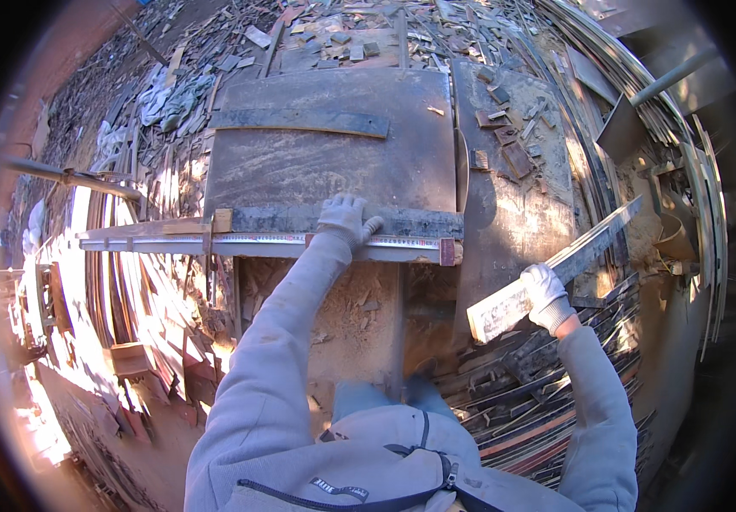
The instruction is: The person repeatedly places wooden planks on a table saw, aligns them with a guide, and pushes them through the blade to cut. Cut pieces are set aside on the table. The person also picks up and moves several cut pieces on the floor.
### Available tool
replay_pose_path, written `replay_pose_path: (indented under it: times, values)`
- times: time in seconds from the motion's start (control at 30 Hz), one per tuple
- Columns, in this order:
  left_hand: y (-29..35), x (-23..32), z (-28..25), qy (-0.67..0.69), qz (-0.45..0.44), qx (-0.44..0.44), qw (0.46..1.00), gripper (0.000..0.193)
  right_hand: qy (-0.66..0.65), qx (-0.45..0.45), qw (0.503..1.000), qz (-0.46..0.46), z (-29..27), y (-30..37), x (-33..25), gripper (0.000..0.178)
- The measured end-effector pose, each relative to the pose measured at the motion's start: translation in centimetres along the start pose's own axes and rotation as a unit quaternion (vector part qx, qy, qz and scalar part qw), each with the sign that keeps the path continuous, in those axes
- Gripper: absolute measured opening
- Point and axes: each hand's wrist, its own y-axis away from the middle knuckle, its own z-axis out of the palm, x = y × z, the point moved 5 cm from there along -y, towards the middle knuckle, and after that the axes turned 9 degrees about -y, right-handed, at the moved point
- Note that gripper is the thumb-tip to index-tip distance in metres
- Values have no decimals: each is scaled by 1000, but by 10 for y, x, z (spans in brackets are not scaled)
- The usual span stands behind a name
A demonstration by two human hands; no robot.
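Note:
My right hand [544, 297], in a white work glove, is wrapped round a narrow plank [504, 312]. The plank is held clear of the table's right part, slanting from near left up to far right. My left hand [346, 221], also gloved, lies flat with its thumb spread on a dark board strip [274, 222] at the table's front. Along the near side of that strip runs a long measuring scale [398, 242] on a pale rail. A small reddish block [448, 252] sits at the rail's right end, and a light wood block [223, 221] stands farther left.
Another dark strip [299, 122] lies across the brown worktable [334, 171]. Small wood offcuts [513, 154] are scattered on the right side, with scrap heaped beyond the table. A metal pipe [69, 176] juts in at left. Stacked boards [521, 444] lie below my right arm.

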Motion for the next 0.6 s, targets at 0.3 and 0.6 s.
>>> replay_pose_path:
  times: [0.3, 0.6]
  values:
    - [7, 16, -48, 62, 149, -351, 922, 86, -66, -136, 988, 27, -67, -34, -2, 60]
    - [112, -18, -143, 159, 100, -398, 898, 71, -71, 35, 993, -86, -115, -4, -107, 24]
